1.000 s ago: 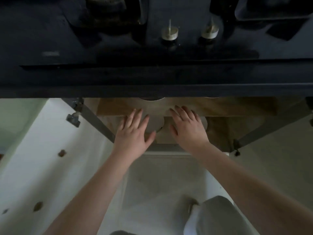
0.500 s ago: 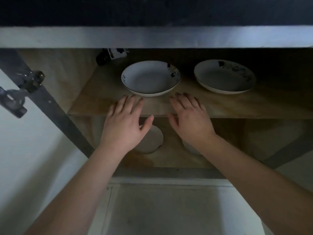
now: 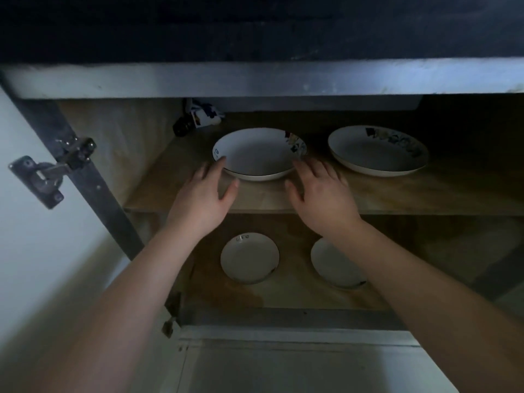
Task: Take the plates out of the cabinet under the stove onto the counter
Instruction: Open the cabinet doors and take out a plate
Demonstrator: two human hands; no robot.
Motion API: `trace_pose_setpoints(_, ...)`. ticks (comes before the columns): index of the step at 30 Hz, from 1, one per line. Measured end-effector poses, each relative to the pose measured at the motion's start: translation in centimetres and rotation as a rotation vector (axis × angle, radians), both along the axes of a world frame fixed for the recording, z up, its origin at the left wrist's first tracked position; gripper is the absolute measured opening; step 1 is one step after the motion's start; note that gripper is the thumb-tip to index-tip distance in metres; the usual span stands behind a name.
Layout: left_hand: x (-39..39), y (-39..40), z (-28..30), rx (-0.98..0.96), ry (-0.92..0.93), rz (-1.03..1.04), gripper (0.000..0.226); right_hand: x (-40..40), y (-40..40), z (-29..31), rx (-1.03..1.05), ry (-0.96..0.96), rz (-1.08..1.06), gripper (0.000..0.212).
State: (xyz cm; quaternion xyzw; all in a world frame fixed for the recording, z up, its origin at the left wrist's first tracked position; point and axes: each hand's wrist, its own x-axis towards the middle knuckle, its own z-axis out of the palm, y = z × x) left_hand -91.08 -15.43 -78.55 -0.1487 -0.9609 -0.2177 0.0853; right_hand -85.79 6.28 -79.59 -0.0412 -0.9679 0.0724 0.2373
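Note:
The open cabinet has a wooden shelf bearing two white deep plates with dark printed rims: the left plate and the right plate. On the cabinet floor lie two smaller white plates, one on the left and one on the right that is partly hidden by my right forearm. My left hand reaches to the left rim of the left shelf plate, fingertips at its edge. My right hand is at that plate's right rim. Both hands are spread and hold nothing.
The white cabinet door stands open on the left with a metal hinge. A small dark bottle with a label lies at the back left of the shelf. The dark counter edge overhangs above.
The view dropped from the stove top into the cabinet. Both hands moved forward from the shelf's front edge and spread apart to either side of the left shelf plate.

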Motion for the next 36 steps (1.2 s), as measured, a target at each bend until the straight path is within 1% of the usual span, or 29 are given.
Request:
trace_pose_setpoints(2, -0.7, 0.2, 0.4, 0.238, -0.108, 0.031, 0.062, -0.9, 0.4, 0.6, -0.198, -0.036, 0.022, 0.054)
trace_pose_setpoints(4, -1.5, 0.8, 0.7, 0.462, -0.15, 0.088, 0.063, -1.7, 0.6, 1.5, -0.523, -0.088, 0.038, 0.054)
trace_pose_setpoints(6, -2.4, 1.3, 1.1, 0.729, -0.245, 0.176, 0.061, -2.3, 0.7, 2.5, -0.88, -0.129, 0.025, 0.052)
trace_pose_setpoints(7, -2.9, 1.5, 1.4, 0.868, -0.332, 0.218, 0.055, -2.7, 0.8, 2.8, -1.014, -0.149, 0.008, 0.051)
trace_pose_setpoints(9, -3.5, 1.8, 2.0, 1.1, -0.501, 0.268, 0.032, -3.4, 1.0, 3.4, -1.271, -0.181, -0.024, 0.05)
trace_pose_setpoints(10, -3.7, 1.9, 2.4, 1.188, -0.552, 0.27, 0.021, -3.7, 1.1, 3.6, -1.434, -0.178, -0.035, 0.048)
trace_pose_setpoints(12, -4.0, 2.0, 2.9, 1.313, -0.626, 0.249, 0.025, -4.0, 1.4, 4.1, -1.751, -0.134, -0.011, 0.034)
trace_pose_setpoints(13, -4.2, 2.0, 3.1, 1.349, -0.657, 0.237, 0.029, -4.1, 1.5, 4.2, -1.84, -0.094, 0.019, 0.025)
trace_pose_setpoints(15, -4.5, 2.0, 3.5, 1.395, -0.721, 0.233, 0.037, -4.1, 1.6, 4.3, -1.929, -0.037, 0.066, 0.017)
trace_pose_setpoints(19, -4.7, 1.8, 4.1, 1.402, -0.811, 0.247, 0.048, -3.6, 1.5, 4.4, -2.017, -0.02, 0.077, 0.02)
trace_pose_setpoints(23, -4.0, 0.8, 3.9, 1.407, -0.895, 0.221, 0.061, -2.7, 1.6, 4.3, -2.028, -0.043, 0.022, 0.023)
trace_pose_setpoints(25, -3.7, -0.5, 3.8, 1.38, -0.968, 0.159, 0.069, -2.4, 2.0, 4.2, -1.978, -0.084, -0.021, 0.028)
trace_pose_setpoints(27, -3.6, -1.8, 3.9, 1.328, -1.015, 0.127, 0.074, -2.2, 2.6, 4.4, -1.916, -0.117, -0.068, 0.038)
trace_pose_setpoints(29, -3.8, -2.6, 4.1, 1.275, -0.988, 0.148, 0.074, -2.2, 3.1, 4.8, -1.901, -0.141, -0.095, 0.051)
trace_pose_setpoints(31, -4.0, -2.7, 4.1, 1.229, -0.91, 0.183, 0.072, -2.3, 3.1, 5.3, -1.938, -0.154, -0.12, 0.059)
trace_pose_setpoints(33, -3.9, -2.2, 4.1, 1.255, -0.876, 0.168, 0.072, -2.2, 2.6, 5.6, -2.01, -0.153, -0.122, 0.06)
trace_pose_setpoints(36, -3.5, -1.4, 3.9, 1.327, -0.868, 0.12, 0.074, -2.0, 1.8, 5.7, -2.114, -0.143, -0.057, 0.053)
